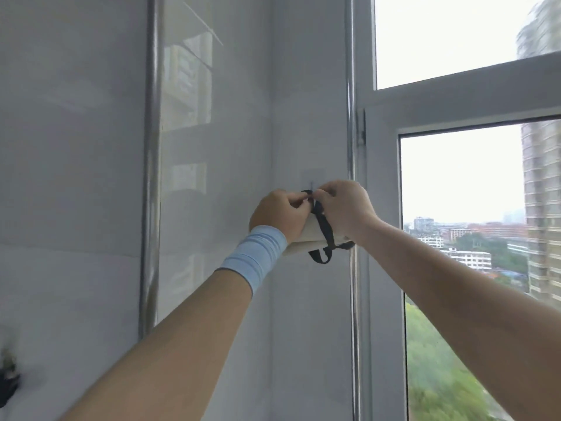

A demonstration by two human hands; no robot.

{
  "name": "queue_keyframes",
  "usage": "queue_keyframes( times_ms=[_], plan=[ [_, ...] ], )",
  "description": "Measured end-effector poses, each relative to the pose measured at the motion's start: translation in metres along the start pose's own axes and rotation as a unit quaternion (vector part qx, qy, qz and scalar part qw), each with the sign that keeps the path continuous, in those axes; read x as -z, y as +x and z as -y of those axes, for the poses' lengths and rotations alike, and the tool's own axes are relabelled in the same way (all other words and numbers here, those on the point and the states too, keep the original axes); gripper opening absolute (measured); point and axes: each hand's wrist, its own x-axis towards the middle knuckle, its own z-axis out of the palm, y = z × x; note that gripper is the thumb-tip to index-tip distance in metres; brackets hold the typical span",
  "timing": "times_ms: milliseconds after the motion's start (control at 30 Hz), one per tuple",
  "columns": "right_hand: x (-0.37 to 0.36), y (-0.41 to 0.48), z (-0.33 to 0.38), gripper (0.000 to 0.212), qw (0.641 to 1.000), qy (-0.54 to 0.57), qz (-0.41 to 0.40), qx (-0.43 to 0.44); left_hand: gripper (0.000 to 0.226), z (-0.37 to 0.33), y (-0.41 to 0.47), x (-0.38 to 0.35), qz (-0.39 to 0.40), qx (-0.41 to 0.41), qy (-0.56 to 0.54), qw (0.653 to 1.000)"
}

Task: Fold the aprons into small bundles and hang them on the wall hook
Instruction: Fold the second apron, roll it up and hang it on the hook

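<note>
Forearms reach up from the bottom of the frame, a pale blue ribbed wristband (255,253) snug on the left one, and both meet just right of centre. Left hand (280,212) and right hand (344,208) are each curled tight, fingertips pinching the black strap (322,226) at its top loop, knuckles nearly touching. Below them hangs the apron bundle (303,241), a soft cream wad of folded cloth tucked between the two wrists, with the narrow woven strap crossing it and looping out beneath. Right behind the fingers is the wall hook (311,179), which reads as a faint clear pad with a small dark peg, hard to make out. That's the danger, I'd say: with the hook so small and half hidden by the hands, the loop could miss the peg or catch only its tip, and the bundle drops once the pinch lets go. A hard tug might peel a stuck-on pad off that glossy surface, and a loose wrap could let the folds spill. Behind, there's a smooth grey-white wall (76,147), a shiny steel pipe (151,177) left of centre, a white window frame (455,95) at right, and hazy towers beyond.
</note>
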Motion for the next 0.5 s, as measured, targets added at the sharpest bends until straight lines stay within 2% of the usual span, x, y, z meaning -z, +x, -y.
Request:
queue_keyframes(
  times_ms=[267, 400, 500],
  plan=[
    [-0.008, 0.052, 0.002, 0.028, 0.996, -0.024, -0.039, -0.076, 0.025, 0.007, 0.060, -0.016, 0.018, 0.039, 0.043, 0.998],
    [-0.013, 0.070, 0.001, 0.027, 0.987, -0.085, -0.024, -0.135, 0.028, 0.012, 0.076, -0.028, 0.071, 0.049, 0.085, 0.993],
    [-0.020, 0.074, -0.002, 0.026, 0.981, -0.106, -0.033, -0.157, 0.025, 0.018, 0.081, -0.032, 0.081, 0.069, 0.065, 0.992]
  ],
)
